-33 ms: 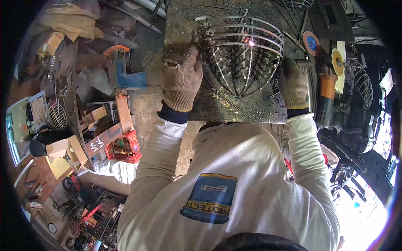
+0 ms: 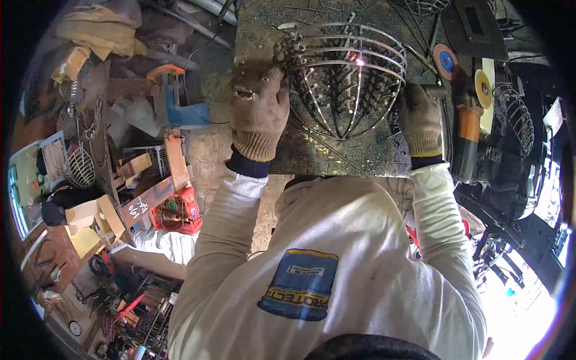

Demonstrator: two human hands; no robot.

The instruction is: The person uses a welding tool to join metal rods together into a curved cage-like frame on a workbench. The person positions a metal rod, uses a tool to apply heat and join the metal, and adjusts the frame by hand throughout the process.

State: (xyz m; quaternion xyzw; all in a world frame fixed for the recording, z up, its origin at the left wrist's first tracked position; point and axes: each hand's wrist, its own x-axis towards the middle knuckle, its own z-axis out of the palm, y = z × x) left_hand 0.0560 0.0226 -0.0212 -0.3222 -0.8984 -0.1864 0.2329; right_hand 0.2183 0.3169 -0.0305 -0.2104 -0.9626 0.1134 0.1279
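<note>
A curved cage of thin metal rods (image 2: pixel 360 90) lies on the dark, grimy worktable (image 2: pixel 324 159). Several bands arch over ribs that meet at a point on its near side. One joint on a band glows pinkish red. At the cage's left edge is my left hand (image 2: pixel 259 114), in a worn, brownish knit glove with a tear; its fingers are curled and partly hidden. My right hand (image 2: pixel 421 120), gloved alike, is closed close against the cage's right edge. What either hand holds is hidden by the gloves and shadow.
An angle grinder (image 2: pixel 469 129) lies to the right, near two round abrasive discs (image 2: pixel 445 62). A dark welding mask (image 2: pixel 474 24) sits at the far right. Left of the table are a blue metal clamp-like piece (image 2: pixel 186 114), a red crate (image 2: pixel 180 213) and an open cardboard box (image 2: pixel 96 216).
</note>
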